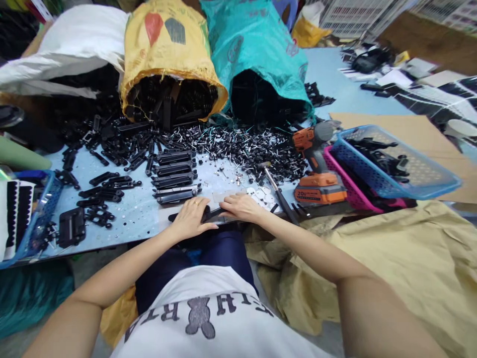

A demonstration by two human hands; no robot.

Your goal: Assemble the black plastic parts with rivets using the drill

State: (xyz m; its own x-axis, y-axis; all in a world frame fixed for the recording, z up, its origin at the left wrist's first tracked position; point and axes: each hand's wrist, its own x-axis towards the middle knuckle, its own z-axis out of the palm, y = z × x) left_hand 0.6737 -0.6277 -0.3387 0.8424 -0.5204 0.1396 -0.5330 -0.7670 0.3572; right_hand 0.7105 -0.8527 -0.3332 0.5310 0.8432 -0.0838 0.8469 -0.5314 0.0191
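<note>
Two hands are set on one black strip (213, 214) at the table's (137, 215) near edge — left hand (192, 219) spread flat, right hand (240, 206) closure not discernible — strip is best pressed flat, square to the edge

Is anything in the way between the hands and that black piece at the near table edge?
Nothing visible. The left hand and the right hand both lie directly on the black piece. The long-handled tool lies to the right of the right hand, off to the side.
</note>
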